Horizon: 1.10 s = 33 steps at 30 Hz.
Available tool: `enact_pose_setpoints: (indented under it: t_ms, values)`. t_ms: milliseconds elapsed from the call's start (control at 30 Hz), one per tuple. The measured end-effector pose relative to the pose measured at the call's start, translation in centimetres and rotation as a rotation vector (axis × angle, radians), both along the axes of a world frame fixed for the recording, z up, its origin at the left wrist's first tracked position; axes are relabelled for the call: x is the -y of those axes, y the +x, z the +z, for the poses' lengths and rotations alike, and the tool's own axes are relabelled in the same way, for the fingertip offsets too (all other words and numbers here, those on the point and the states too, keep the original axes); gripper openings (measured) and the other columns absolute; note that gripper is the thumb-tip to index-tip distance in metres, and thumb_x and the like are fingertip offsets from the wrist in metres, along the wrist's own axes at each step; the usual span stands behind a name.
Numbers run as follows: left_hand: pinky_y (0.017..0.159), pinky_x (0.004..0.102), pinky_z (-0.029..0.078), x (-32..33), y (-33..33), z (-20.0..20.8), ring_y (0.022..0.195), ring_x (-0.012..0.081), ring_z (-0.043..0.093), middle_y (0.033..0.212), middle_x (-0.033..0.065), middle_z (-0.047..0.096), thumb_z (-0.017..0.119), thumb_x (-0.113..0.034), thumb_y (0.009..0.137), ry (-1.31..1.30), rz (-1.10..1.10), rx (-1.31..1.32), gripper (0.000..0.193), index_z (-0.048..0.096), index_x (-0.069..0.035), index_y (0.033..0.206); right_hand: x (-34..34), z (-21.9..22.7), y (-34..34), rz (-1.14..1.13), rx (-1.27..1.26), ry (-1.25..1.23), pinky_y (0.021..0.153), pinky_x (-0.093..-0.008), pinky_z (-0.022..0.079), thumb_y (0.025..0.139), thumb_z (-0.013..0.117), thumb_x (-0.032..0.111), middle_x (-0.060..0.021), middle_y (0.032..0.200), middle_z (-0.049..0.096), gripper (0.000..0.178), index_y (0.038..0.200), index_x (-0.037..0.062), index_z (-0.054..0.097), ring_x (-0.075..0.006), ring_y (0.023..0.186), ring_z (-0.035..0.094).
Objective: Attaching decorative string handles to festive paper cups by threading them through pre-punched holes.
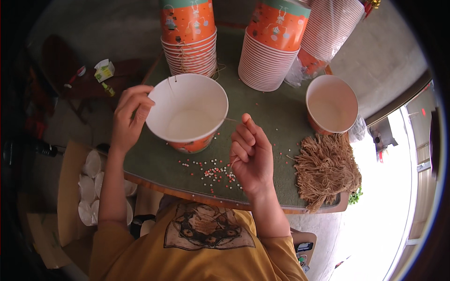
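Observation:
A white-lined orange paper bucket [186, 112] stands on the table in front of me, its mouth tilted toward me. My left hand [131, 112] holds its rim at the left side, fingers bent. A short end of string hangs inside the far rim. Right of the bucket, my right hand [251, 150] is closed, thumb and forefinger pinched on a thin string [228, 119] that runs to the bucket's right rim. Another bit of the string shows below the curled fingers. Small red and white punched paper dots [216, 173] lie scattered between the bucket and the table's near edge.
Two stacks of nested paper buckets [190, 54] [269, 58] stand at the back, with a plastic-wrapped stack [333, 25] beside them. A single bucket [332, 105] and a brown string bundle [326, 171] are at the right. A cardboard box [70, 187] with white cups sits lower left.

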<state>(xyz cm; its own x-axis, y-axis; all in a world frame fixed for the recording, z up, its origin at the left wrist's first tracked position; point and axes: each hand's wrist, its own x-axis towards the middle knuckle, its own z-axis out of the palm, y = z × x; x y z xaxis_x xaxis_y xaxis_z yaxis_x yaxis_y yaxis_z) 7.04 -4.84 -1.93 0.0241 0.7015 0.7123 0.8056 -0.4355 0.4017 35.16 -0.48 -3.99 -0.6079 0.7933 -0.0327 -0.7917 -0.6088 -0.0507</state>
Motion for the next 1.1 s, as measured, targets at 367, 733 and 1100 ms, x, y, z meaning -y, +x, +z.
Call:
enact_pose_setpoints:
  t_ms: [367,733,1100]
  values:
    - [0.054,0.0359,0.048,6.1,15.7,-0.6,0.06,0.0247,0.059,0.076,0.0104,0.06,0.069,-0.024,0.09,-0.646,-0.185,0.308,0.029,0.05,-0.002,0.092,1.9,0.5,-1.0,-0.117,0.078,0.074,0.04,-0.0186,0.021,0.101,0.048,0.012,0.0041,0.067,0.034,0.016,0.109,0.001,0.056,-0.0029,0.051,0.025]
    - [0.052,0.0402,0.043,5.5,14.8,-1.1,0.06,0.0343,0.059,0.067,0.0152,0.054,0.058,-0.01,0.093,-0.602,-0.221,0.198,0.017,0.047,-0.002,0.084,2.0,-1.6,4.2,-0.635,1.513,1.474,0.082,-0.033,0.049,0.079,0.057,-0.006,-0.0123,0.12,0.056,0.042,0.119,0.0061,0.058,-0.029,0.103,0.056]
    - [0.071,0.0373,0.045,6.4,11.9,0.9,0.082,0.0261,0.055,0.089,0.0084,0.054,0.074,-0.007,0.076,-0.129,0.058,-0.159,0.024,0.058,-0.007,0.093,4.7,-3.2,2.3,-0.311,1.221,1.296,0.061,-0.0246,0.047,0.088,0.06,0.0,-0.0055,0.08,0.062,0.009,0.096,0.0014,0.064,-0.0104,0.067,0.059]
